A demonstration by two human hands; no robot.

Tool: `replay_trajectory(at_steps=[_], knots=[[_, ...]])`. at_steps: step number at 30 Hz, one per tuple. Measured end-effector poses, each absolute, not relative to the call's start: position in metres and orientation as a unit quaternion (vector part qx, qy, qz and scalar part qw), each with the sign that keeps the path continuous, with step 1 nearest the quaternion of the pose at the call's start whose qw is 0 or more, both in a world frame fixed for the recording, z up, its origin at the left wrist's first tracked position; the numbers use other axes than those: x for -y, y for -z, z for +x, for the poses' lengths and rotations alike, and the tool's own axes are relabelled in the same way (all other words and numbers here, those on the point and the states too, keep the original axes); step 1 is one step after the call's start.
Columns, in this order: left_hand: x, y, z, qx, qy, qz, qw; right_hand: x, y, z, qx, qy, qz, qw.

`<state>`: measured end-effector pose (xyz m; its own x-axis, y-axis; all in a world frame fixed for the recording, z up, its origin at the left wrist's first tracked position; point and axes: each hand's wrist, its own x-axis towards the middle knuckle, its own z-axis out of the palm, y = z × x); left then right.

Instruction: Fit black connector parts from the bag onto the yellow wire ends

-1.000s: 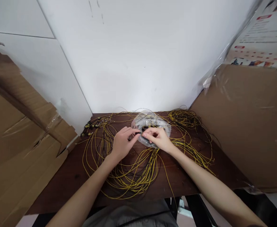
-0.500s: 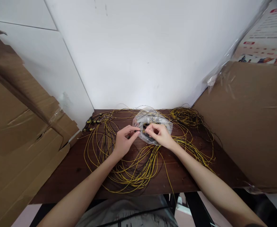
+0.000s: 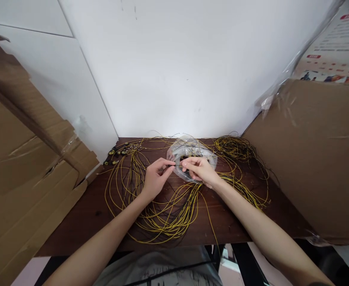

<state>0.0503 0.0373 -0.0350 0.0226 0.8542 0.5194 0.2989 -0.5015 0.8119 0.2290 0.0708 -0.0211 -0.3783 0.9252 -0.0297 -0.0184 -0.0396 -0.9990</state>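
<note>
My left hand pinches a thin dark wire between thumb and forefinger. Just to its right, my right hand has its thumb and forefinger pressed together around the wire's other visible end. Both hands are over a clear plastic bag holding small dark and yellowish parts that I cannot make out. Below the hands lies a bundle of yellow and black wires, looping left across the brown table.
A coil of yellow and black wire lies at the back right. Small dark parts with yellowish ends sit at the back left. Cardboard stands on the left and right, and a white wall rises behind.
My right hand's fingers have shifted slightly left and closed in toward the wire beside the left fingertips. The left hand and the wire bundles have barely moved.
</note>
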Motion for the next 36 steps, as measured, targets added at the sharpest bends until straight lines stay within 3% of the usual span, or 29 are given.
replay_trajectory(at_steps=[6,12,19,23,26,30,36], knots=[[-0.036,0.035,0.051,-0.431,-0.518,0.694,0.254,-0.065,0.019,0.221,0.587,-0.588,-0.391,0.395],[-0.039,0.037,0.051,-0.437,-0.512,0.686,0.278,-0.072,0.018,0.228,0.565,-0.560,-0.404,0.452],[-0.041,0.040,0.052,-0.469,-0.511,0.645,0.321,-0.082,0.024,0.241,0.628,-0.344,-0.451,0.533],[-0.039,0.042,0.053,-0.468,-0.491,0.661,0.319,-0.078,0.026,0.241,0.750,-0.116,-0.428,0.490],[-0.038,0.040,0.053,-0.475,-0.488,0.657,0.322,-0.074,0.027,0.238,0.818,-0.028,-0.371,0.440],[-0.038,0.039,0.054,-0.489,-0.479,0.647,0.335,-0.070,0.029,0.235,0.871,-0.006,-0.324,0.370],[-0.043,0.047,0.052,-0.485,-0.493,0.641,0.332,-0.072,0.031,0.235,0.875,-0.025,-0.322,0.361]])
